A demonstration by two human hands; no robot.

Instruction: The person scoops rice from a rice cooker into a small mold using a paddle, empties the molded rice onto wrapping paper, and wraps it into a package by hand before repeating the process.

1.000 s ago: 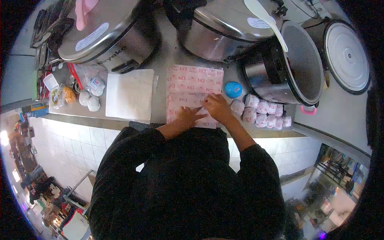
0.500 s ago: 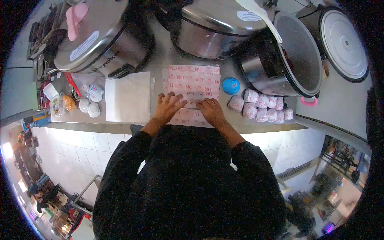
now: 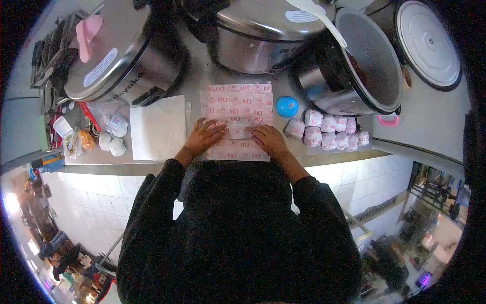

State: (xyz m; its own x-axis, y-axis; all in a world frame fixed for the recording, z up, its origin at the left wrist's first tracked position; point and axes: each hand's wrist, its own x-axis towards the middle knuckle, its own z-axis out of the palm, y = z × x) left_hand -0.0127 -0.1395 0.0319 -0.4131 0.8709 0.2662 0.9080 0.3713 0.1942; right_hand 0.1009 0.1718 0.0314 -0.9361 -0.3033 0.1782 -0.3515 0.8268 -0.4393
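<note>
Pale paper sheets with pink and red print (image 3: pixel 239 101) lie on the counter in front of me. A folded, raised band of this paper (image 3: pixel 240 130) stretches between my hands; anything inside it is hidden. My left hand (image 3: pixel 203 137) grips the band's left end, with its fingers bent over the paper. At the other end, my right hand (image 3: pixel 270 140) has its fingers closed on the paper. A blue rounded object (image 3: pixel 287 107) sits right of the sheets. Beside it are several wrapped bundles in the same printed paper (image 3: pixel 313 136).
White sheets (image 3: pixel 159 129) lie at left, near bagged items (image 3: pixel 117 125). Large metal cookers (image 3: pixel 253 48) line the back. An uncovered pot (image 3: pixel 372 55) stands behind the bundles, with a white spatula (image 3: pixel 324 20) at its rim. A round lid (image 3: pixel 430 43) is far right.
My left hand has moved left, away from my right hand, and both are now at the ends of the paper band. The paper's middle has been folded up. The view has shifted slightly.
</note>
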